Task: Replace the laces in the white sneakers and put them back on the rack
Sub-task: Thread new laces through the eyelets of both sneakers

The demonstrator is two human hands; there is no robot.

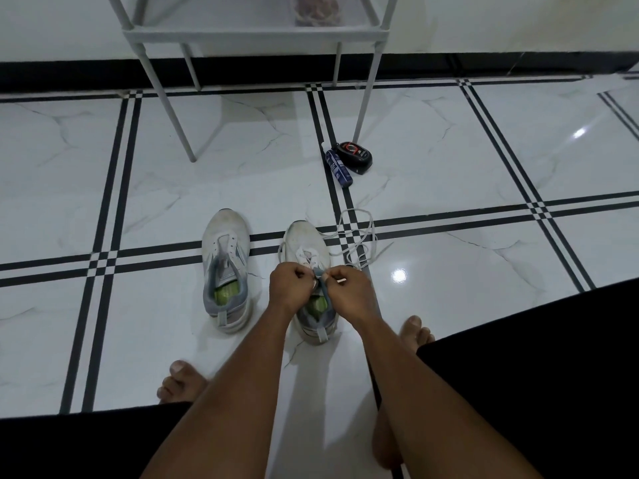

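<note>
Lacing in hand, on the second of the two white sneakers. Left hand [291, 284] and right hand [340, 283] meeting over the tongue of the right-hand sneaker [308, 271], each grip curled tight and pinching the lace [358, 236] at the upper eyelets; exactly which eyelet, too small to tell. Loose length of that lace trailing off the shoe in loops across the floor [449, 160], beyond the toe and toward the floor's right side. Lower eyelets near the toe already crossed with white lace.

Left-hand sneaker [225, 267] standing just beside, toe pointing the same way, apparently without a lace; tongue open, green insole showing. Both shoes on the floor, between the bare feet and the rack [256, 32], which stands against the far wall. Dark bottle [338, 167] and small black case [356, 157] lying by the rack's right front leg.

Judged roughly at the halfway mark or short of it. Next move likely: feeding the pinched end through the next eyelet, drawing slack from the loops without snagging, evening both ends. After that, lacing the other shoe, then lifting the pair onto the rack.
</note>
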